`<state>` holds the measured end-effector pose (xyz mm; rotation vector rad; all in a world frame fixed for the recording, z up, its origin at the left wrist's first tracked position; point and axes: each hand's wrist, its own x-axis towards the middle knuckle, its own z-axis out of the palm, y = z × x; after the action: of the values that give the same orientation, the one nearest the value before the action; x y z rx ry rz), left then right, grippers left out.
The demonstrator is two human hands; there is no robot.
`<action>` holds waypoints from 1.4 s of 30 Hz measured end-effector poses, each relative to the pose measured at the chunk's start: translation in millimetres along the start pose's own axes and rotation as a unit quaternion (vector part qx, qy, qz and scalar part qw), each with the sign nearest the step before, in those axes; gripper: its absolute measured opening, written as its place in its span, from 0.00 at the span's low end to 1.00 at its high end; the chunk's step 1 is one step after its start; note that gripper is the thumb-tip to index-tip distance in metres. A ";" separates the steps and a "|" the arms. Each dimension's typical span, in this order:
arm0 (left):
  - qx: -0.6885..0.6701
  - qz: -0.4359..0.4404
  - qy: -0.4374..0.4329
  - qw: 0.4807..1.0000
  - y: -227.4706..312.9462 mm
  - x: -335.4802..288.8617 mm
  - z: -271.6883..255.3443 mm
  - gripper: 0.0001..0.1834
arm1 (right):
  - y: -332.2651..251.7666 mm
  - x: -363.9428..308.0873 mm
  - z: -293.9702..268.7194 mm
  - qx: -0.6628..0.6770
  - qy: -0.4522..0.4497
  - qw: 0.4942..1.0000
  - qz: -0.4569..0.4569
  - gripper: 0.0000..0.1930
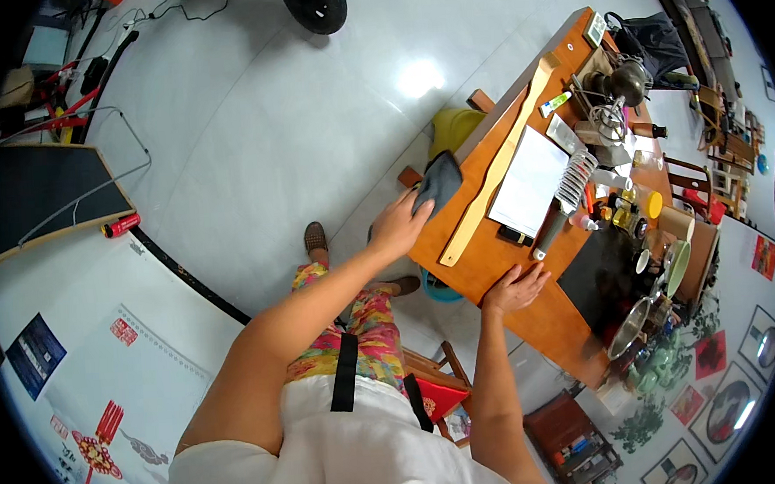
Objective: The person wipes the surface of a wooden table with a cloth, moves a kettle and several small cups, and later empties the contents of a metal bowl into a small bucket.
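My left hand (395, 226) is closed on a dark grey cloth (441, 183), held at the left edge of the wooden table (455, 278). The cloth hangs bunched over that edge. My right hand (514, 290) lies flat on the table's near edge, fingers spread and nothing in them. Between and beyond my hands is a long, wavy-edged wooden strip (496, 170) with a hole at its near end. Beside it lies a sheet of white paper (529, 178). A grey-handled tool with a ribbed head (575, 179) rests to the paper's right, its handle end close to my right fingertips.
Bottles, a yellow-lidded jar (654, 203), a metal pan (630, 327) and a desk lamp (629, 82) crowd the table's right side. A yellow bin (456, 131) stands beyond the cloth. A red-seated chair (439, 395) is close behind my right side.
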<state>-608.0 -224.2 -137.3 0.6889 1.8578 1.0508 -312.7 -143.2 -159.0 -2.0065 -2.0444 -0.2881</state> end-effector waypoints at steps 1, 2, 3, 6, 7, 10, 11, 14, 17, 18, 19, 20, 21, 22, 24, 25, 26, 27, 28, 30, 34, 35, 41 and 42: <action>-0.001 0.022 -0.002 1.000 5.2 21.1 5.8 0.31 | -1.3 -0.3 -0.5 -0.002 0.003 1.000 0.004 0.31; -0.005 0.029 -0.012 1.000 10.7 45.1 12.3 0.32 | -2.7 -1.3 -1.3 0.001 0.002 1.000 0.004 0.31; -0.006 0.034 -0.019 0.999 16.4 69.8 17.8 0.32 | -5.3 -2.0 -0.9 0.005 0.000 1.000 0.004 0.30; -0.046 0.036 -0.037 0.998 37.2 122.5 19.8 0.34 | -15.0 -3.8 2.4 0.010 -0.004 1.000 -0.002 0.30; -0.066 0.014 -0.059 0.996 45.6 130.2 19.8 0.35 | -10.2 -4.7 4.6 0.011 -0.006 1.000 0.004 0.30; -0.036 -0.010 -0.072 0.997 50.3 124.9 22.8 0.39 | -2.7 0.8 8.3 0.011 0.043 0.999 -0.027 0.29; -0.017 0.007 -0.050 0.999 32.6 118.4 21.5 0.40 | -6.5 2.1 7.6 0.018 0.043 0.998 -0.039 0.28; -0.015 0.003 -0.069 0.998 2.7 69.5 16.1 0.43 | 4.9 3.4 9.4 0.005 0.046 0.998 -0.037 0.27; -0.037 -0.015 -0.052 0.998 -34.8 21.2 7.9 0.40 | -1.8 8.6 7.6 0.005 0.023 0.999 -0.028 0.28; -0.034 -0.018 -0.057 0.998 -31.4 5.1 6.3 0.39 | 5.6 3.8 5.1 0.001 0.019 1.000 -0.019 0.28; -0.035 -0.017 -0.057 0.998 -27.9 -4.3 4.1 0.38 | 9.2 3.9 5.7 -0.001 0.019 1.000 -0.015 0.29; -0.030 -0.015 -0.053 0.998 -23.3 -6.4 3.1 0.38 | 12.2 3.0 7.3 0.006 0.019 1.000 -0.013 0.29; -0.037 -0.003 -0.051 0.998 -20.7 -7.1 3.4 0.37 | 11.5 2.4 5.1 -0.004 0.026 1.000 -0.014 0.28; -0.047 0.010 -0.051 0.998 -18.8 -5.1 3.3 0.37 | 11.3 3.4 3.9 -0.017 0.034 0.999 -0.014 0.28; -0.030 -0.037 -0.098 0.994 -12.9 13.0 -1.1 0.39 | 11.3 3.8 3.1 -0.025 0.030 0.999 -0.012 0.28; -0.012 -0.087 -0.135 0.987 -16.2 24.0 -1.7 0.40 | 2.5 6.8 -3.3 -0.027 0.023 0.999 -0.018 0.28; -0.050 -0.078 -0.105 0.990 -21.4 35.3 -5.2 0.42 | -12.1 7.7 -4.3 0.033 0.024 0.999 -0.033 0.28; -0.003 -0.114 -0.078 0.990 -5.2 44.9 0.1 0.43 | -10.5 8.1 -5.1 0.008 -0.009 1.000 -0.017 0.29; -0.052 -0.095 -0.124 0.986 14.3 54.0 -2.3 0.46 | 0.8 -1.6 -1.9 -0.002 -0.009 1.000 -0.012 0.30; -0.070 -0.118 -0.091 0.986 18.4 89.6 -0.8 0.44 | -19.6 1.1 -1.2 0.015 -0.042 0.999 0.010 0.31; -0.154 -0.130 -0.169 0.965 64.2 160.2 24.0 0.46 | -16.7 -1.7 -15.6 -0.002 -0.059 0.998 0.037 0.31; -0.197 -0.123 -0.173 0.957 65.7 186.2 23.2 0.46 | -23.8 4.4 -17.1 0.001 -0.059 0.998 0.038 0.31; -0.240 -0.143 -0.174 0.944 108.3 212.6 48.0 0.44 | -18.0 8.0 -28.8 -0.017 -0.093 0.994 0.056 0.31; -0.216 -0.150 -0.173 0.949 87.2 214.1 45.5 0.45 | -22.8 13.5 -30.5 -0.005 -0.096 0.994 0.046 0.32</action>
<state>-664.3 3.2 -162.3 0.2933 1.3180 1.0140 -334.1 -140.8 -124.9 -2.2021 -2.0549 -0.0902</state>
